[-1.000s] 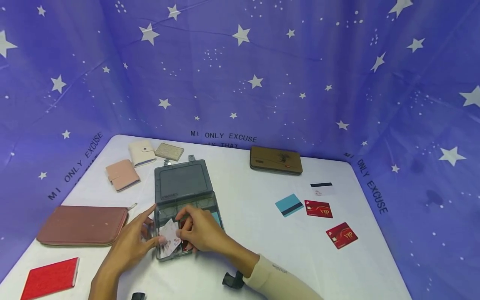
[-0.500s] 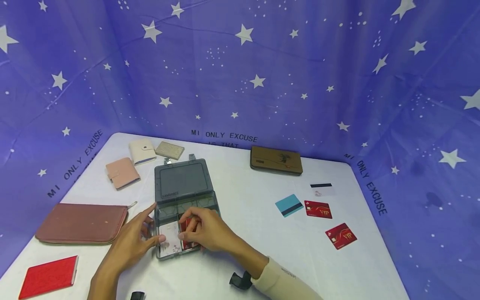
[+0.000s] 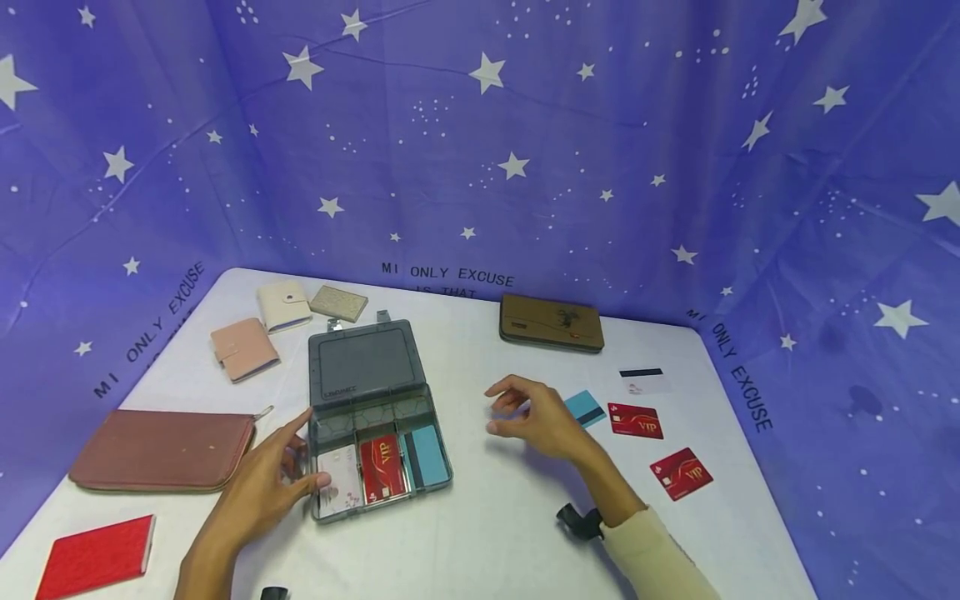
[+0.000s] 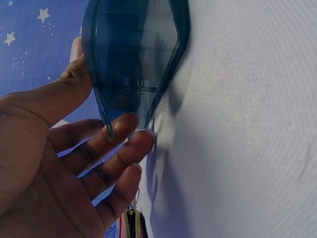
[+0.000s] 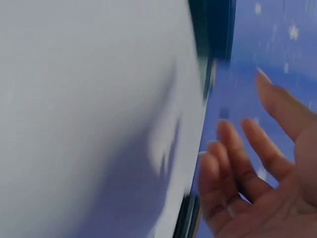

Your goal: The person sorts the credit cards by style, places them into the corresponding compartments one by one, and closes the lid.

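A grey translucent compartment box lies with its lid folded back. In its near compartments sit a white card with a floral print, a red VIP card and a blue card with a dark stripe. My left hand holds the box's left side, thumb over the rim and fingers along the wall; the left wrist view shows the fingers by the box. My right hand hovers over the table right of the box, fingers loosely bent, nothing held. It partly covers another blue card.
To the right lie two red VIP cards and a white striped card. A brown wallet stands at the back. On the left are a long brownish-red wallet, a red booklet, and pink and cream card holders.
The white card, tilted earlier, now lies flat in the left compartment. My right hand has left the box and moved right towards the loose cards. The left hand has stayed at the box.
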Motion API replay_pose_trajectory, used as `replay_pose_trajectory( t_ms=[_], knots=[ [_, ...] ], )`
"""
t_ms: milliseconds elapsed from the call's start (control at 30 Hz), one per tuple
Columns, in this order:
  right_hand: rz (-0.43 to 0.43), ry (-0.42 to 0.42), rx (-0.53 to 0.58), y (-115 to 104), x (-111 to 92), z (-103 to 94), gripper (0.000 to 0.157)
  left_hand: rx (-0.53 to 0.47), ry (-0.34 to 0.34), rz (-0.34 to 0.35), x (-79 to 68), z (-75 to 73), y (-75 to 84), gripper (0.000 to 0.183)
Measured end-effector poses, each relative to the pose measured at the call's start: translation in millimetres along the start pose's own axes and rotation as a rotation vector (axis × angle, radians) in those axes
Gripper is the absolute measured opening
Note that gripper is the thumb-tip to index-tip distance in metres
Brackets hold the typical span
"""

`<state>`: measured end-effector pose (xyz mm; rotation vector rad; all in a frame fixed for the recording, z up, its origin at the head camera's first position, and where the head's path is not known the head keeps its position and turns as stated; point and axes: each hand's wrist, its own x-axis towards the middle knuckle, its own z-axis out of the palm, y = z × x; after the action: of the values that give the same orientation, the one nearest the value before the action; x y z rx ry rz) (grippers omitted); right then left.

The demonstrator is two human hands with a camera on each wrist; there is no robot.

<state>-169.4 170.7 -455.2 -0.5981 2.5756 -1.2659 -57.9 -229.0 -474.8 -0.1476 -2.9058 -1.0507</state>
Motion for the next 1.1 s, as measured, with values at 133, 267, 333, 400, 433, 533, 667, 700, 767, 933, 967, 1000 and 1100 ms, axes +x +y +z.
replay_pose_trajectory(
  t_ms=[133, 267, 333, 400, 433, 533, 667, 700, 767, 933, 967, 1000, 1100],
  knots=[
    [0.074, -0.003, -0.171, 25.0, -12.3, -35.6, 0.050, 0.006, 0.010, 0.002, -1.2, -0.1, 0.4, 0.094],
    [0.191, 0.013, -0.358, 43.4, -22.4, -59.9, 0.055, 0.006, 0.010, -0.003, -1.8, -0.4, 1.2, 0.094],
    [0.222, 0.019, -0.421, 50.1, -25.5, -67.9, 0.055, 0.003, 0.006, -0.009, -1.6, -0.5, 1.6, 0.094],
    [0.226, 0.027, -0.457, 54.5, -26.5, -72.8, 0.052, 0.000, 0.000, -0.015, -1.1, -0.6, 2.0, 0.094],
    [0.222, 0.029, -0.468, 56.1, -26.3, -74.1, 0.049, -0.002, -0.002, -0.018, -0.9, -0.6, 2.1, 0.094],
    [0.208, 0.029, -0.481, 57.7, -23.5, -73.1, 0.041, -0.004, -0.004, -0.020, -0.8, -0.2, 2.2, 0.094],
    [0.198, 0.002, -0.467, 51.7, -18.3, -62.5, 0.037, -0.002, 0.011, -0.004, -1.5, 1.1, 1.2, 0.094],
    [0.193, -0.008, -0.454, 48.6, -17.4, -58.8, 0.036, -0.001, 0.016, 0.000, -1.6, 1.4, 0.9, 0.093],
    [0.178, -0.025, -0.418, 41.0, -15.8, -50.4, 0.033, 0.001, 0.020, 0.009, -1.7, 1.9, 0.6, 0.093],
    [0.065, -0.064, -0.265, 15.9, -13.3, -29.4, 0.016, 0.000, 0.016, 0.012, -1.8, 2.2, 0.3, 0.093],
    [0.032, -0.071, -0.228, 10.7, -12.6, -25.6, 0.015, -0.001, 0.015, 0.011, -1.8, 2.2, 0.2, 0.093],
    [0.005, -0.078, -0.191, 4.6, -11.7, -21.8, 0.015, -0.001, 0.014, 0.009, -1.7, 2.0, 0.3, 0.093],
    [-0.053, -0.089, -0.064, -13.1, -7.7, -8.9, 0.020, 0.003, 0.016, 0.002, -1.5, 1.0, 0.4, 0.093]
  ],
)
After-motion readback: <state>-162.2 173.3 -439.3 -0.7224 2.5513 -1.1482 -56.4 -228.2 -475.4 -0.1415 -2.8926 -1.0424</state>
